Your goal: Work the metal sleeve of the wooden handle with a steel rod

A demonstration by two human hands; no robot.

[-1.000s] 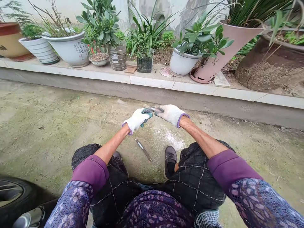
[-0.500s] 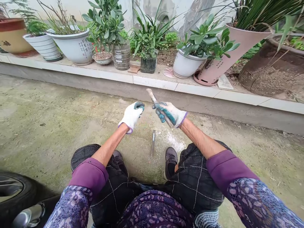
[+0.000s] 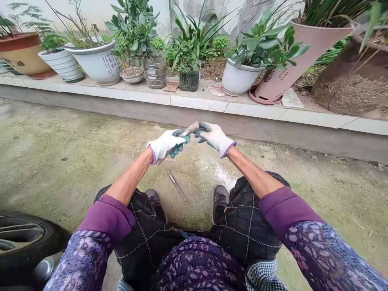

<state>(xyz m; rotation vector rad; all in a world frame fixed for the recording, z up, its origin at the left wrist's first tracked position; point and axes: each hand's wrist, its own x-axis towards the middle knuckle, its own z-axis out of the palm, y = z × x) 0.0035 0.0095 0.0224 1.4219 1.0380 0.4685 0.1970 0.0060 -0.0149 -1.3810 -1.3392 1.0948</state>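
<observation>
- Concrete ground [image 3: 75, 161], mossy; a thin metal rod [image 3: 177, 186] lies near its middle.
- A white powder patch [image 3: 218, 171] beside it.
- A tyre [image 3: 21, 238] at the left edge.

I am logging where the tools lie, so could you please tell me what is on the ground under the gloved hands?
A second thin metal rod lies on the concrete between the shoes, beside a whitish dusty patch. Ground directly beneath the knees is hidden.

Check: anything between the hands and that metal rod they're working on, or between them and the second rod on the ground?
Nothing visible. The left hand is closed on the metal rod and the right hand is at its upper end. The second rod lies on bare concrete between the shoes, open air above it.
</observation>
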